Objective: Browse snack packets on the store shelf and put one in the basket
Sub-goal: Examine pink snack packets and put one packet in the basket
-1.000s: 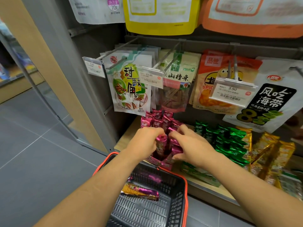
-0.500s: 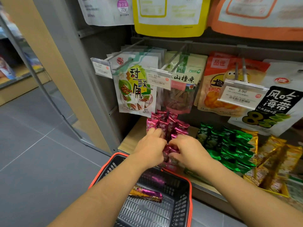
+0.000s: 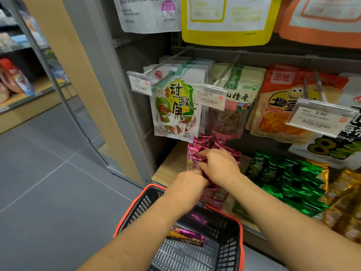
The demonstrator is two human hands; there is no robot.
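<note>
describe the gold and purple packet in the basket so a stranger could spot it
Find the black basket with the orange rim, low in the view. A long packet lies on its slatted floor. Its purple-and-gold wrapper differs from the pink packets and green packets on the shelf.

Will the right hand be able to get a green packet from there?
Probably yes, once it lets go. The right hand grips the pink packets; the green packets sit right beside it on the same shelf, nothing between.

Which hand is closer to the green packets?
Right. The right hand grips the pink packets just left of the green packets; the left hand is farther left, by the basket.
</note>
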